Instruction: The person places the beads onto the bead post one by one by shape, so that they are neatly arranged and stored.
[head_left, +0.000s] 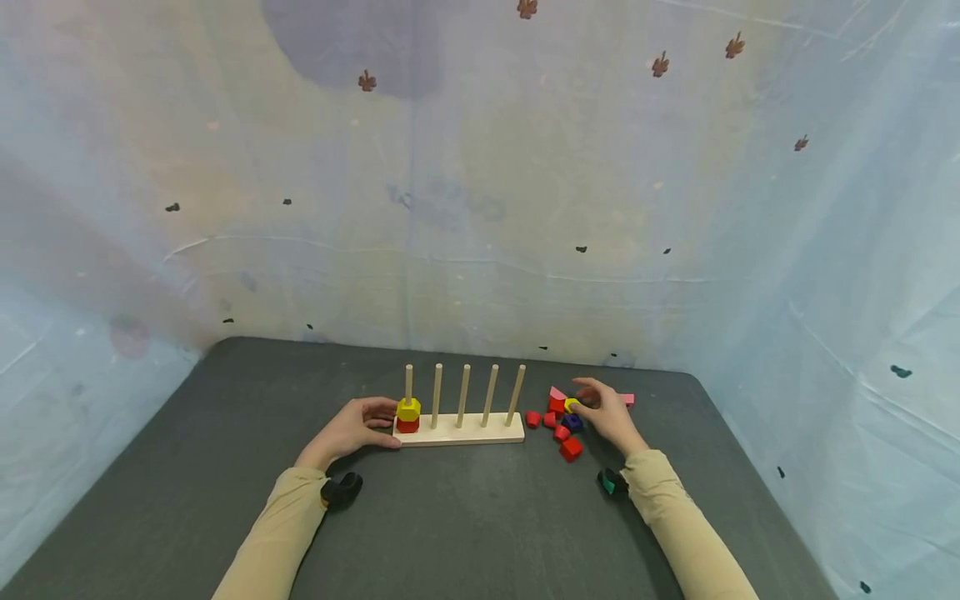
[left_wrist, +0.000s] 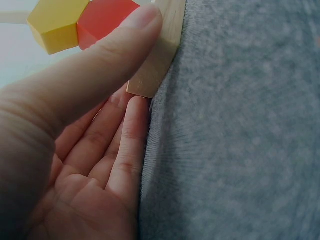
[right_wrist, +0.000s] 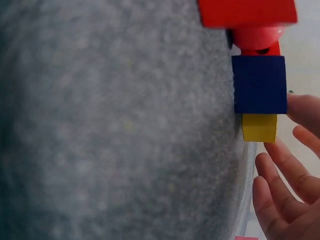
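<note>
On the far half of the dark table, right of its middle, a red cube is the nearest loose piece. Slightly farther back, to its left, the wooden pegboard runs roughly along the far edge; the left hand grips its left end, thumb at the front corner. There, a threaded yellow block sits above a red block; the other four pegs are bare. Beyond the cube, a blue block sits close beside a loose yellow block. The right hand hovers there, thumb and fingers apart; whether it touches either, I cannot tell.

The loose pieces lie so close together that a careless pinch could drag the blue block along; were the left hand to slacken, a knock might turn the pegboard.

The left wrist view shows the little fingertip against the pegboard's end, hidden from the head view. The right wrist view shows the blue block partly covering the loose yellow one; only the head view takes in every peg.
</note>
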